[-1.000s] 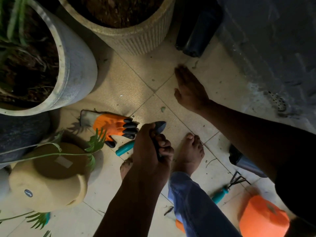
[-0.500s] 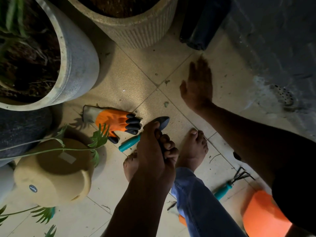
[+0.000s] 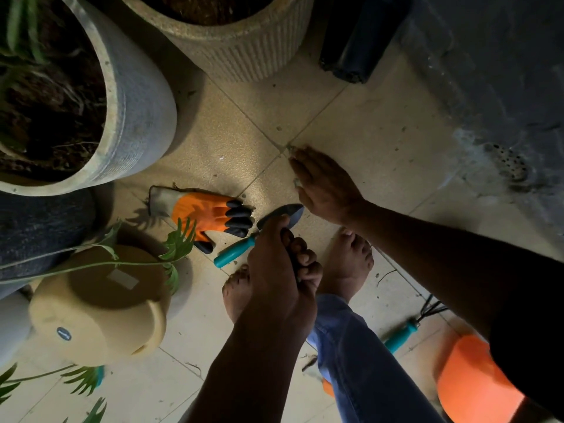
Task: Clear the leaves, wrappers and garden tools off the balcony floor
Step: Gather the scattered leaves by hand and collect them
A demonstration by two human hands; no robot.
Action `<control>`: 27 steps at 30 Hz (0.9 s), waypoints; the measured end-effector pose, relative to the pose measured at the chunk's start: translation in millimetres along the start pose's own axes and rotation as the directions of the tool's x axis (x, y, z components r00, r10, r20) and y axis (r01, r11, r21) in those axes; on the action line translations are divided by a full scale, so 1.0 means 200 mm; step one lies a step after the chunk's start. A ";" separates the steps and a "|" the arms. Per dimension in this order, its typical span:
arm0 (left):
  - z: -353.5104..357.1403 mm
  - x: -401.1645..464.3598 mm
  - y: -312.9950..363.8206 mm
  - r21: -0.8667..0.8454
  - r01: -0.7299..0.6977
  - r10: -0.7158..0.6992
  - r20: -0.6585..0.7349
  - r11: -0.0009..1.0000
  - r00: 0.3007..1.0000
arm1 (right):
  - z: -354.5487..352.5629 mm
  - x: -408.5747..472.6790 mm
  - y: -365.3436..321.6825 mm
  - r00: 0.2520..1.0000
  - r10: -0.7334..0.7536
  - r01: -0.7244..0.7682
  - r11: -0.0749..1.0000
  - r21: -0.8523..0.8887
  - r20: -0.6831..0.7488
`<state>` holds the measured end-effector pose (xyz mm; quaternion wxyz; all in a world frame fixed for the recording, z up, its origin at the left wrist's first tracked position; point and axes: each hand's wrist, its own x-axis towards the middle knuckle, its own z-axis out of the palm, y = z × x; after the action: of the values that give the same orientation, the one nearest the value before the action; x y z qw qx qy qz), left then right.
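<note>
Your left hand (image 3: 279, 279) fisted around trowel (image 3: 282, 215), blade pointing toward right hand. Your right hand (image 3: 325, 186) flat, fingers spread, palm on tile (image 3: 381, 132), small green scrap at fingertips; holding nothing visible. Glove (image 3: 207, 213) on floor just beside trowel. Rake (image 3: 409, 328) lies by your right foot.

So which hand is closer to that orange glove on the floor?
The left hand, gripping the trowel just right of the orange glove. The right hand lies flat on the tiles further right, beyond the trowel's tip.
</note>
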<state>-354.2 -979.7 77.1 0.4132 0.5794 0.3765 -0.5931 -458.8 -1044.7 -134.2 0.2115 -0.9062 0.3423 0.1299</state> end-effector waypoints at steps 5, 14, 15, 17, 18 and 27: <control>0.00 0.00 0.01 -0.007 0.003 -0.003 -0.006 1.000 1.000 | -0.05 0.12 -0.02 0.993 0.120 -0.120 0.993 0.022 0.004; -0.02 -0.02 0.00 -0.005 0.009 -0.009 -0.010 1.000 1.000 | -0.06 0.09 -0.02 0.996 0.030 -0.031 0.999 0.015 0.085; -0.03 -0.02 0.00 -0.005 0.010 -0.010 -0.012 1.000 1.000 | -0.05 0.06 -0.01 0.996 0.021 -0.023 0.999 0.025 0.087; -0.04 -0.02 0.00 -0.004 0.011 -0.011 -0.011 1.000 1.000 | -0.02 0.01 0.00 0.997 0.002 -0.004 0.999 0.033 0.073; -0.04 -0.02 0.00 -0.002 0.009 -0.009 -0.009 1.000 1.000 | -0.01 -0.01 0.00 0.998 -0.003 0.001 0.999 0.038 0.057; -0.04 -0.01 -0.01 0.001 -0.011 0.011 0.010 1.000 1.000 | 0.03 -0.01 -0.06 0.977 0.211 -0.201 0.952 0.232 -0.022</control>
<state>-353.2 -972.4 79.0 0.4181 0.5786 0.3707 -0.5941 -453.0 -1031.8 -135.2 0.2914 -0.8380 0.4524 0.0900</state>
